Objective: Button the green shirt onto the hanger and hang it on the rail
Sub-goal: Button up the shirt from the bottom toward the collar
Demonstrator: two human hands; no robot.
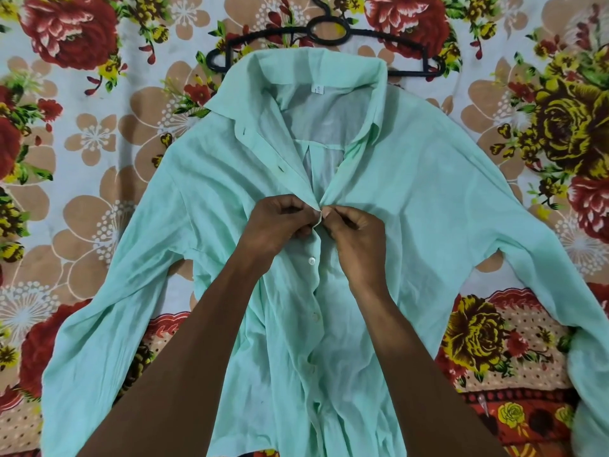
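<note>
Right now your left hand (pixel 276 222) and right hand (pixel 354 232) both pinch the front edges of the green shirt (pixel 412 225), fingers curled, just above its fastened white button (pixel 311 260). That shirt lies spread on the floral bedsheet (pixel 82 143), with the black hanger (pixel 329 33) lying just beyond its collar.

Both hands' (pixel 280 222) (pixel 354 230) pinching grip on green shirt (pixel 428 206) placket, black hanger (pixel 326 29) above.

Both forearms bare to the frame's 6 o'clock edge; left hand (pixel 278 222) and right hand (pixel 354 234) wear no rings.
</note>
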